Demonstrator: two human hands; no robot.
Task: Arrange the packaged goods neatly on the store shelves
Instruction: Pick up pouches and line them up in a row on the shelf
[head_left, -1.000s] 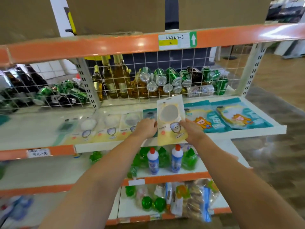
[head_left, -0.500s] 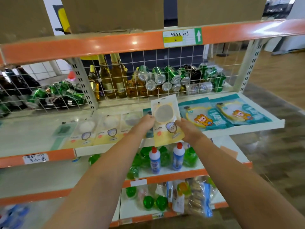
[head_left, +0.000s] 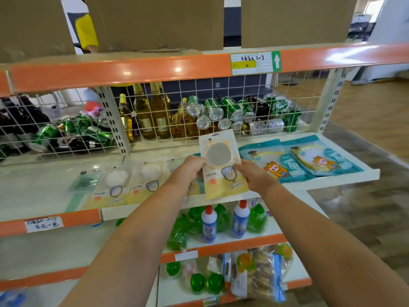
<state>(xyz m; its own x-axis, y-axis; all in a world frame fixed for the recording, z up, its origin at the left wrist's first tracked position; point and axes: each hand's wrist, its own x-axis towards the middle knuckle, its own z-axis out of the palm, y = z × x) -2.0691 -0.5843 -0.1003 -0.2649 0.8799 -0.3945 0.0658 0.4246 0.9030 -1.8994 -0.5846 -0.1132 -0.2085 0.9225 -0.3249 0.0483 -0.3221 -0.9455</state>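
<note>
A shop: stocked shelves w/ handwritten price tags, cans.

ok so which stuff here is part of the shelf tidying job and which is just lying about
Part of the job:
yellow packet, held by left hand and right hand
yellow packets on the shelf
blue packets

Just lying about:
green cans
glass bottles
cardboard boxes

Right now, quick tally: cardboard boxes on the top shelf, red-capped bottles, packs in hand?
Cardboard boxes: 3
Red-capped bottles: 2
Yellow pack, held by left hand and right hand: 1
Total: 6
</note>
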